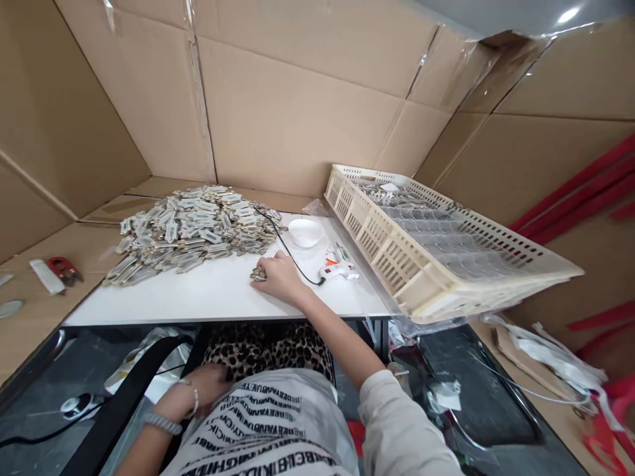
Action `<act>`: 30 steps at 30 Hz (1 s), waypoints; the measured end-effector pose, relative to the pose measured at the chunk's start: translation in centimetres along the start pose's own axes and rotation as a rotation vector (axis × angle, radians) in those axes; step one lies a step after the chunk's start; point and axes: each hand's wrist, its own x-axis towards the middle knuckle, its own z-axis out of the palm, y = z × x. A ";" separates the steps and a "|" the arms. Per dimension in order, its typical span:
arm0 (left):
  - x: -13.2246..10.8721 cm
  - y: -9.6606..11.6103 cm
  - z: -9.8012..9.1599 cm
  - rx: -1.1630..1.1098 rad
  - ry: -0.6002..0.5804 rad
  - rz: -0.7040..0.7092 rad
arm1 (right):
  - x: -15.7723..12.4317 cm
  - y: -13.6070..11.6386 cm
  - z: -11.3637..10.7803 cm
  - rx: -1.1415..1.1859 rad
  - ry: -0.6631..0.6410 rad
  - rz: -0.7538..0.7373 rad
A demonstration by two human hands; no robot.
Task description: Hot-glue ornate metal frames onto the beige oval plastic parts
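My right hand [279, 276] rests on the white table [208, 294] with its fingers closed over a small clump of metal pieces [257, 272]. A large pile of similar silvery metal pieces [188, 231] lies just beyond it on the table's far left. My left hand [198, 393] is down below the table edge, by my lap at the leopard-print cloth [268, 350]; its fingers are tucked out of sight. Right of my right hand lie a white glue gun [340, 270] and its black cord [288, 251].
A small white bowl [305, 232] sits behind the glue gun. A cream plastic crate [431, 244] with clear trays overhangs the table's right side. Cardboard walls [297, 99] enclose the area. Red cutters [63, 270] and a white tube [46, 276] lie at left.
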 end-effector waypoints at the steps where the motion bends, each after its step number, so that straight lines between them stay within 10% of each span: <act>1: -0.1 0.4 0.0 -0.035 -0.083 0.024 | -0.1 -0.2 0.3 0.003 0.020 0.004; 5: -0.9 2.9 -2.1 -0.213 -0.143 0.212 | -0.6 -0.7 1.4 0.014 0.071 0.019; 11: 2.0 3.8 -9.6 -0.240 0.530 0.302 | -0.8 -0.6 2.3 0.081 0.073 0.006; 14: 4.5 3.3 -11.0 -0.129 0.676 0.292 | -1.2 -0.3 2.4 0.132 0.082 0.000; 30: 5.7 2.7 -9.1 0.205 0.593 0.389 | -6.0 1.9 2.3 0.235 0.238 0.010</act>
